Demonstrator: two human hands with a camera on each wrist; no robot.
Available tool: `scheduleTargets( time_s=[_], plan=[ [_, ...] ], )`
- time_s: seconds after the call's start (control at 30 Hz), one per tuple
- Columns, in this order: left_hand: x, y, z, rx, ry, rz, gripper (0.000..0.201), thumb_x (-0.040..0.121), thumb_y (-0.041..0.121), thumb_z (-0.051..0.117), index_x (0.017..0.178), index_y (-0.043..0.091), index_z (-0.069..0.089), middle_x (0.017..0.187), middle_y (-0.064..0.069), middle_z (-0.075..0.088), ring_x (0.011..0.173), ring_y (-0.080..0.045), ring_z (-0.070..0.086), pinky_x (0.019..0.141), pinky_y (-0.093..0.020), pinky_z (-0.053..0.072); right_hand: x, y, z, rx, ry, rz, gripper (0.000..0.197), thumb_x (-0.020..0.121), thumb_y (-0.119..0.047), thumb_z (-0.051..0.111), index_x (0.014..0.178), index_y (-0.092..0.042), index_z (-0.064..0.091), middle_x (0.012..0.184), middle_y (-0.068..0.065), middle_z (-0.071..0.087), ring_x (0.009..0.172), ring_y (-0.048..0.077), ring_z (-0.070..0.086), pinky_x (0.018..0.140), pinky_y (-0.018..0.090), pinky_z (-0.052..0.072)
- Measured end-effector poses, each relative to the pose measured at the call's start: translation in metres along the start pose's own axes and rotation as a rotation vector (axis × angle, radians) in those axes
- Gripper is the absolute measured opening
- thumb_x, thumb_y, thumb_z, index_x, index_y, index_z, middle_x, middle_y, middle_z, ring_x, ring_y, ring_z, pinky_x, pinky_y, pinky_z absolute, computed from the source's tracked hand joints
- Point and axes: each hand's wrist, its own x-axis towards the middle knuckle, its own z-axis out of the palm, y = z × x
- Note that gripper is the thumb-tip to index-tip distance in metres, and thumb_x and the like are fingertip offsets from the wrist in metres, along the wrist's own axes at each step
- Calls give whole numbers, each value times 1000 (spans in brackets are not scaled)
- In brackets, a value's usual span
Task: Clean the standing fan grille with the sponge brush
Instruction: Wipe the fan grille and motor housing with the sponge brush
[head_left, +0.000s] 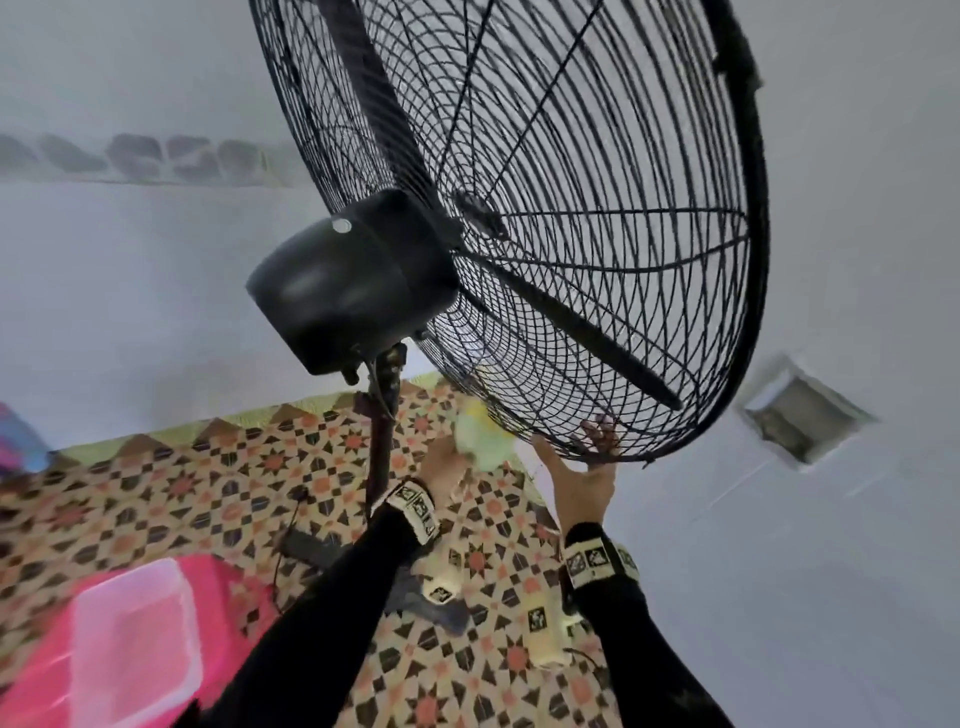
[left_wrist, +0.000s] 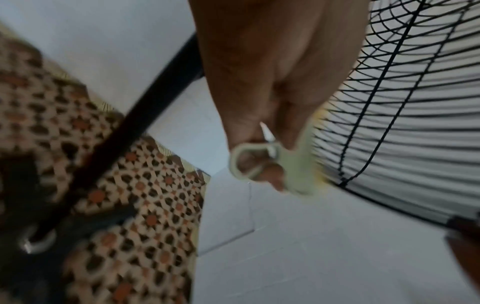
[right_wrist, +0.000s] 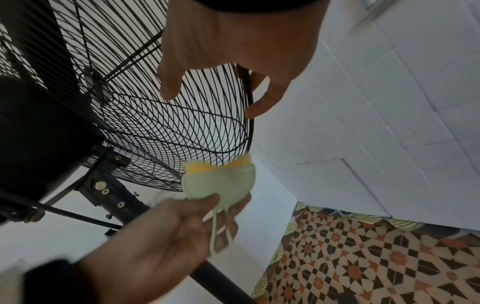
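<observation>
While the right hand (head_left: 582, 483) steadies the fan grille (head_left: 571, 208) with fingers (right_wrist: 262, 102) hooked over its bottom rim, the left hand (head_left: 441, 467) pinches the sponge brush (right_wrist: 221, 183) against the lower wires; light strokes along each wire should work best.

Open space under the grille (head_left: 597, 234); pole (head_left: 382, 447) just left.
</observation>
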Motion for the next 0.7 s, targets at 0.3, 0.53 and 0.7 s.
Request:
scheduleTargets(
  time_s=[0.3, 0.53, 0.7],
  plan=[
    [25, 16, -19, 407, 381, 29, 36, 102, 3, 48, 136, -2, 58, 133, -21, 64, 120, -37, 62, 100, -40, 50, -7, -4, -2, 92, -24, 27, 104, 36, -68, 96, 126, -34, 56, 121, -15, 64, 119, 15, 59, 100, 51, 54],
    [1, 13, -28, 566, -5, 255, 32, 97, 10, 52, 127, 7, 61, 111, -19, 67, 96, -43, 70, 79, -50, 61, -2, 3, 0, 70, -29, 30, 106, 41, -63, 98, 133, -35, 53, 127, -10, 65, 121, 15, 60, 99, 53, 54],
    [25, 36, -54, 392, 286, 151, 41, 104, 4, 48, 145, 7, 49, 132, -14, 63, 107, -32, 68, 71, -22, 55, -10, 1, 3, 98, -23, 43, 114, 42, -62, 98, 140, -30, 49, 136, -3, 60, 119, 21, 62, 92, 52, 58]
  ],
)
